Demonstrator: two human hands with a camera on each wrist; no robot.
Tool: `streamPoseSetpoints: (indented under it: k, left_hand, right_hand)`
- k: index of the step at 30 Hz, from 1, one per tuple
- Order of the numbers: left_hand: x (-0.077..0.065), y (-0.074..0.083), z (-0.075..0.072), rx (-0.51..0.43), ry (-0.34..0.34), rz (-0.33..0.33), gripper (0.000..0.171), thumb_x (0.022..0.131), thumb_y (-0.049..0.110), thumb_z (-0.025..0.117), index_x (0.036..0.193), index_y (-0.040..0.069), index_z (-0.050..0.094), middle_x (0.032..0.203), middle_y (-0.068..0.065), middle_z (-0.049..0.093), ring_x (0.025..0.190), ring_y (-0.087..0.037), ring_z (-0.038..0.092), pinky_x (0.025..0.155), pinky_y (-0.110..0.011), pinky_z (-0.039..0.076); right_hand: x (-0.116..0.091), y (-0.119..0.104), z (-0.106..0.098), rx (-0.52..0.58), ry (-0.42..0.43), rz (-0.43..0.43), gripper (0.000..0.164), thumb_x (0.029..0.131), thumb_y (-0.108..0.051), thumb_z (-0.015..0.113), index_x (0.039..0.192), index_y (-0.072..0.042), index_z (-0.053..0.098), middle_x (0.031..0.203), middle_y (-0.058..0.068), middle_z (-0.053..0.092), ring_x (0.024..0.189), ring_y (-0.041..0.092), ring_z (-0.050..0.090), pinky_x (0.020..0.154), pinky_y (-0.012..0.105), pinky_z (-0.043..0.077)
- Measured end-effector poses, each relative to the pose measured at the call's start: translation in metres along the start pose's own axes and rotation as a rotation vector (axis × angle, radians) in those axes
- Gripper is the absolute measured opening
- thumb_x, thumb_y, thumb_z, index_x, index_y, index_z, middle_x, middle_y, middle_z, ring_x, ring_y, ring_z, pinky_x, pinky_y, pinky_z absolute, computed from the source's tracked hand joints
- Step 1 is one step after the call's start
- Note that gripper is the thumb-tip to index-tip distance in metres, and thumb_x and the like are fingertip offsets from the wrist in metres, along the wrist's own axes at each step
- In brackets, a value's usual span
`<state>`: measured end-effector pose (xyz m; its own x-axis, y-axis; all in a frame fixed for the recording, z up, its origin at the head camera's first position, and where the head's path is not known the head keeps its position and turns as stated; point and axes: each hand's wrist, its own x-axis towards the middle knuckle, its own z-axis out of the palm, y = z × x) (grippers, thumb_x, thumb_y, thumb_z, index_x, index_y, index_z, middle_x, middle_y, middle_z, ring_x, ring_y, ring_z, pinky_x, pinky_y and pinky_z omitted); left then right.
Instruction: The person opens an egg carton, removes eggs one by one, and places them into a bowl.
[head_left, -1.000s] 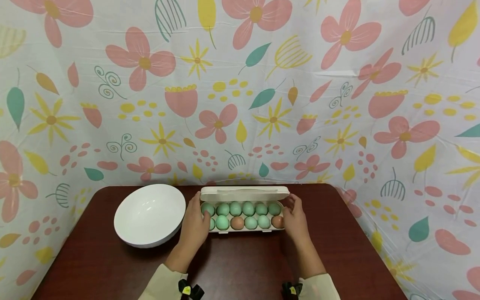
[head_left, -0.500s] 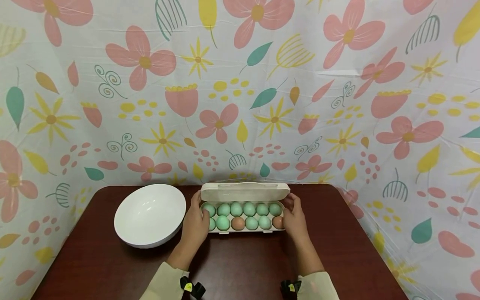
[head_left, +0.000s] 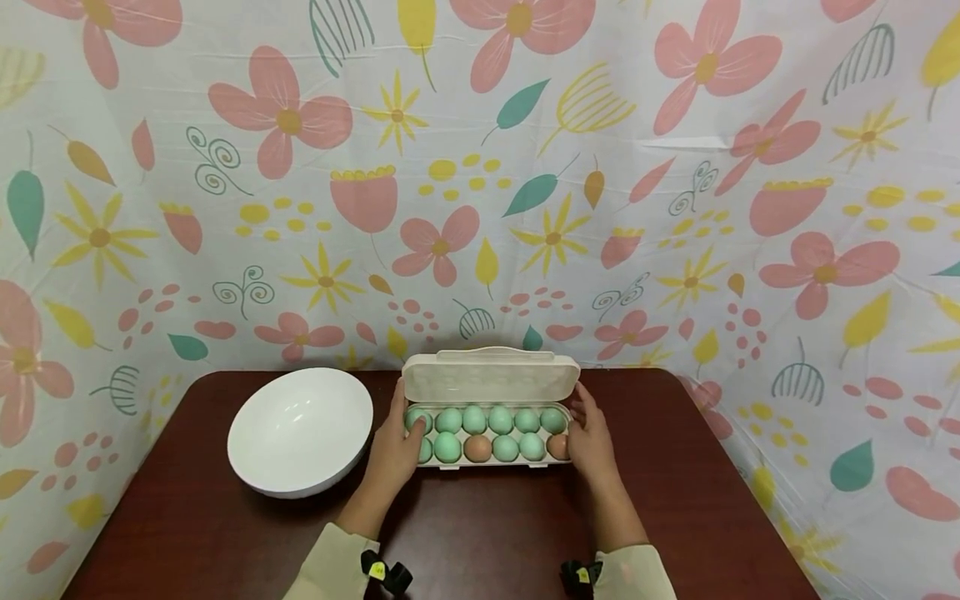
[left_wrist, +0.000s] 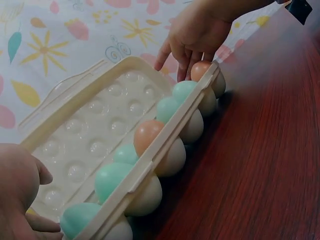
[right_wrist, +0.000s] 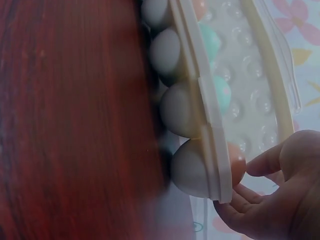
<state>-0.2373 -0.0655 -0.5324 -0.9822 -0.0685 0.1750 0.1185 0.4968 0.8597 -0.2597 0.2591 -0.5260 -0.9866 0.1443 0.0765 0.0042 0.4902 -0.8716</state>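
Observation:
A cream plastic egg carton (head_left: 491, 465) lies near the table's back edge, its dimpled lid (head_left: 491, 379) tilted up and back on the far side. Two rows of eggs fill it, mostly pale green; two brown eggs (head_left: 477, 448) show in the front row. My left hand (head_left: 393, 437) grips the left end, thumb over the corner eggs and fingers along the side. At the opposite end, my right hand (head_left: 592, 437) holds the carton beside the brown corner egg. In the right wrist view, the right hand's fingers (right_wrist: 240, 207) reach round the carton's end.
A large white bowl (head_left: 300, 429) stands left of the carton, close to my left forearm. The dark reddish-brown table (head_left: 495, 533) extends in front of the carton. Behind it hangs a floral-patterned cloth (head_left: 450, 167), just past the table's back edge.
The carton's lid has swung further up and back, showing more of its inner side. Both hands stay at the carton's ends, their fingers a little higher. The bowl has not moved.

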Motion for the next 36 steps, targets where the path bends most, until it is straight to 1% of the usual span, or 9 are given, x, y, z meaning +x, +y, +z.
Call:
streamPoseSetpoints:
  k: [2,5,7,14,19,24,26,30,36]
  left_hand:
    - [0.001,-0.002,0.000,-0.033,-0.024,-0.024,0.078,0.103,0.026,0.053,0.164,0.033,0.005,0.156,-0.018,0.045,0.135,-0.040,0.052,0.105,-0.059,0.044]
    - [0.001,-0.004,-0.001,-0.075,-0.047,-0.052,0.077,0.104,0.028,0.053,0.162,0.039,0.004,0.156,-0.018,0.046,0.143,-0.042,0.042,0.111,-0.063,0.038]
    - [0.003,-0.006,-0.002,-0.086,-0.059,-0.071,0.077,0.104,0.031,0.054,0.161,0.043,0.004,0.155,-0.015,0.048,0.145,-0.041,0.040,0.113,-0.063,0.035]
    - [0.007,-0.015,0.000,-0.096,-0.082,-0.055,0.076,0.104,0.029,0.055,0.162,0.039,0.006,0.151,-0.011,0.053,0.144,-0.035,0.043,0.115,-0.059,0.034]
    - [0.010,-0.018,0.003,-0.123,-0.097,-0.052,0.077,0.104,0.024,0.053,0.161,0.039,0.005,0.150,-0.010,0.051,0.144,-0.032,0.043,0.115,-0.057,0.036]
    - [0.012,-0.022,0.005,-0.115,-0.089,-0.045,0.077,0.105,0.023,0.053,0.163,0.035,0.003,0.145,-0.011,0.049,0.136,-0.033,0.048,0.112,-0.057,0.037]
    - [0.013,-0.024,0.007,-0.116,-0.086,-0.037,0.077,0.105,0.022,0.051,0.163,0.033,0.002,0.144,-0.010,0.047,0.133,-0.032,0.049,0.111,-0.056,0.037]
    - [0.014,-0.026,0.012,-0.151,-0.082,-0.033,0.073,0.106,0.022,0.046,0.163,0.032,0.000,0.141,-0.010,0.044,0.131,-0.030,0.046,0.111,-0.055,0.035]
    - [0.015,-0.030,0.020,-0.145,-0.073,-0.033,0.072,0.107,0.022,0.040,0.162,0.035,-0.005,0.147,-0.009,0.037,0.138,-0.033,0.040,0.113,-0.058,0.034]
  right_hand:
    - [0.000,0.000,0.000,-0.003,-0.010,0.006,0.067,0.100,0.000,0.038,0.162,-0.020,0.023,0.149,0.027,0.039,0.139,0.043,0.043,0.117,0.058,0.035]
    - [0.000,0.000,0.000,-0.016,-0.031,0.006,0.068,0.101,-0.004,0.040,0.163,-0.023,0.020,0.150,0.027,0.039,0.140,0.043,0.042,0.116,0.060,0.034]
    - [0.000,0.001,0.000,-0.030,-0.044,0.003,0.069,0.102,-0.007,0.042,0.164,-0.026,0.017,0.151,0.026,0.039,0.141,0.043,0.040,0.116,0.060,0.033]
    - [0.002,0.004,-0.002,-0.062,-0.070,0.003,0.066,0.107,-0.017,0.043,0.162,-0.036,0.012,0.153,0.017,0.047,0.149,0.039,0.031,0.117,0.060,0.028]
    - [0.005,0.009,-0.002,-0.068,-0.095,-0.021,0.064,0.109,-0.020,0.039,0.163,-0.034,0.007,0.153,0.019,0.044,0.145,0.041,0.037,0.115,0.061,0.031]
    - [0.008,0.012,0.001,-0.071,-0.122,-0.027,0.066,0.109,-0.020,0.037,0.163,-0.034,0.002,0.152,0.021,0.038,0.143,0.042,0.039,0.113,0.059,0.033]
    - [0.008,0.013,0.002,-0.062,-0.124,-0.021,0.065,0.109,-0.021,0.037,0.162,-0.036,0.001,0.152,0.021,0.037,0.143,0.042,0.038,0.113,0.059,0.032]
    - [0.011,0.016,0.002,-0.044,-0.123,-0.013,0.065,0.110,-0.022,0.036,0.161,-0.040,0.000,0.151,0.022,0.035,0.142,0.042,0.038,0.114,0.060,0.030]
    - [0.013,0.016,0.005,-0.018,-0.128,0.003,0.064,0.110,-0.022,0.035,0.161,-0.041,0.000,0.147,0.022,0.035,0.133,0.039,0.041,0.110,0.055,0.030]
